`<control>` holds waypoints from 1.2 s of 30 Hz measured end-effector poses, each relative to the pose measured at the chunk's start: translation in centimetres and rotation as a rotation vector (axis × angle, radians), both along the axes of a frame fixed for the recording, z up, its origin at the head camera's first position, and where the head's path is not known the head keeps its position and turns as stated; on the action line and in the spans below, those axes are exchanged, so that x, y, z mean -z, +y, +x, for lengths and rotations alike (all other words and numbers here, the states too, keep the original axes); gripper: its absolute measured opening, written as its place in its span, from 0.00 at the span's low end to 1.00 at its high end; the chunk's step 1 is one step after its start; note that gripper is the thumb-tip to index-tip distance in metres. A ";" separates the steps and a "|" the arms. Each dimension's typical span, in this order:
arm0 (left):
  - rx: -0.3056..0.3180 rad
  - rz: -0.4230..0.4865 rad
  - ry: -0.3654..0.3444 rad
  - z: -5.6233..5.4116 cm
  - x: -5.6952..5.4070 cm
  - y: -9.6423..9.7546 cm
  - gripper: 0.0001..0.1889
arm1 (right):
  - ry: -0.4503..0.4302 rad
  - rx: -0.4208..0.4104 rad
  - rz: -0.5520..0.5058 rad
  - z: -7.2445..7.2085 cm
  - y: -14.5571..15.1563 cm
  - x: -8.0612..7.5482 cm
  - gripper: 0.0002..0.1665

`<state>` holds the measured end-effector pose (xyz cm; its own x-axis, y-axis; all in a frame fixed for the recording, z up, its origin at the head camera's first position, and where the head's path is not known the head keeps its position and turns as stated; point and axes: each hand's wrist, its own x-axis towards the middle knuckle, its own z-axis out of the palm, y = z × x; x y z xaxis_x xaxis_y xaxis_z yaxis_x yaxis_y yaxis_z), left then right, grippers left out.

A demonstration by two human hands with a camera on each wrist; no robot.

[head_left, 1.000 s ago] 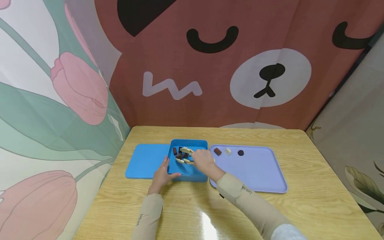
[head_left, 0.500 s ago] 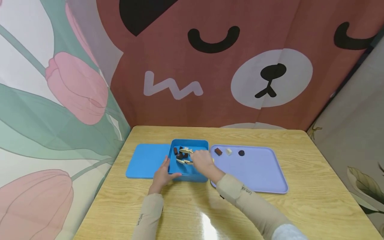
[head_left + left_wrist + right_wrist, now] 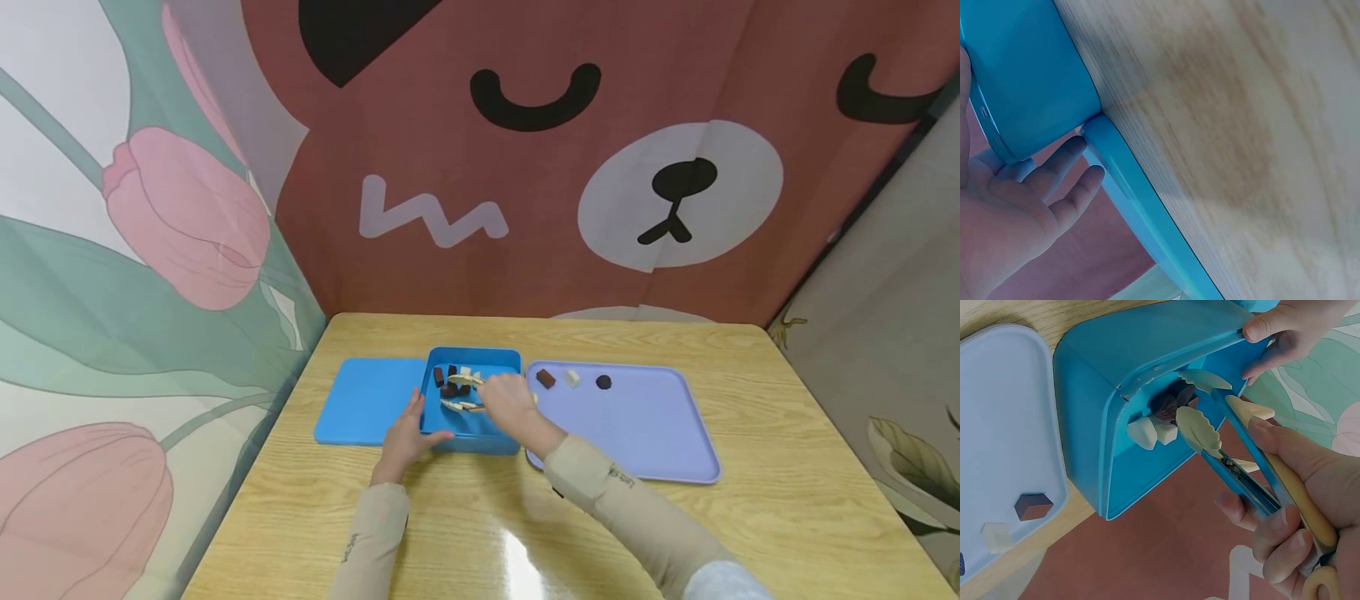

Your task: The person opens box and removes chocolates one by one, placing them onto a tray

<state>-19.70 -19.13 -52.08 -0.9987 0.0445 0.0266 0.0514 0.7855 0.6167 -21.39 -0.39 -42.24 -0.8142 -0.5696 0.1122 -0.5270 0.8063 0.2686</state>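
My right hand (image 3: 510, 407) grips a pair of tongs (image 3: 1196, 428) with cream scalloped tips and reaches over a deep blue box (image 3: 483, 445). The tips stand apart inside the box, near a rounded dark chocolate (image 3: 448, 390); whether they touch it I cannot tell. White pieces (image 3: 1142, 432) and other dark pieces lie beside it. At the box's front left corner my left hand (image 3: 405, 437) rests with fingers stretched along the left side and thumb along the front. In the left wrist view its spread fingers (image 3: 1075, 203) lie by the box wall.
A flat blue lid (image 3: 371, 402) lies left of the box. To the right is a lilac tray (image 3: 626, 437) bearing a brown block (image 3: 545, 379), a white piece (image 3: 572, 379) and a round dark piece (image 3: 603, 382) near its back edge. A printed curtain hangs behind the wooden table (image 3: 675, 533).
The tongs' tips have spread apart slightly around the rounded dark chocolate, which sits a little lower between them. My left hand stays at the box corner.
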 end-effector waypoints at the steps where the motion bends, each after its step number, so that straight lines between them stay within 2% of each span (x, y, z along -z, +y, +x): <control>1: 0.001 -0.004 0.001 0.0 0.0 0.0 0.52 | -0.008 0.002 0.003 0.0 0.0 0.0 0.11; 11: -0.005 0.001 -0.015 0.1 -0.2 -0.1 0.52 | -0.012 0.019 -0.040 0.0 1.0 -0.5 0.08; 16: -0.001 -0.006 -0.006 0.2 -0.3 -0.1 0.52 | -0.028 0.032 -0.018 0.0 1.3 -0.6 0.07; 21: 0.004 -0.009 0.007 0.3 -0.2 -0.1 0.52 | -0.069 0.052 -0.019 -0.2 1.7 -0.5 0.09; 28: -0.003 -0.006 -0.003 0.2 -0.2 0.0 0.51 | -0.072 0.058 -0.073 -0.4 2.4 -0.2 0.13; 36: 0.003 -0.004 -0.006 0.1 -0.1 -0.1 0.52 | -0.159 0.100 -0.105 -0.5 2.5 0.1 0.15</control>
<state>-19.56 -19.20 -52.01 -0.9987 0.0476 0.0203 0.0500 0.7878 0.6139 -21.90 2.09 -42.36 -0.8785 -0.4766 0.0323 -0.4716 0.8761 0.0999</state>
